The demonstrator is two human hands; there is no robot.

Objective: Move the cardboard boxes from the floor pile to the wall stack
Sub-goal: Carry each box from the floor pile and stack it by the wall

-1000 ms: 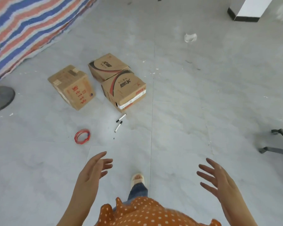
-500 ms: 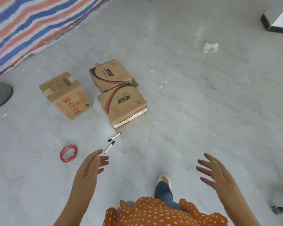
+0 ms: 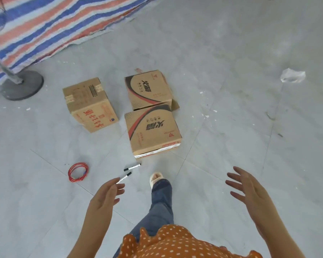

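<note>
Three cardboard boxes lie on the grey tiled floor point(image 3: 231, 53) around the centre of the frame. The left box point(image 3: 90, 104) is plain brown with red characters printed on its near face and tape strips on its top; it sits apart from the other two. The far box point(image 3: 149, 89), upper centre, carries a black and red swoosh with dark lettering, and one flap sticks out at its right corner. The near box point(image 3: 153, 132) bears the same swoosh print, with a red and white band along its lower front edge. It sits just in front of the far box; whether the two touch cannot be told.

Left hand point(image 3: 105, 197), lower centre-left: fingers extended and slightly spread, palm turned inward, holding nothing, raised above the floor. Right hand point(image 3: 250, 190), lower right: fingers spread and relaxed, palm turned inward, holding nothing. Both hands are well apart from the boxes.

Two black-capped markers point(image 3: 131, 167) lie on the floor just in front of the near box, and a red wire coil point(image 3: 77, 172) lies to their left. A striped tarpaulin point(image 3: 45, 25) covers the upper left; a round stand base point(image 3: 21, 85) sits at its edge. A crumpled plastic scrap point(image 3: 293, 76) lies at the right. One foot in a light slipper point(image 3: 156, 179) is placed near the markers.
</note>
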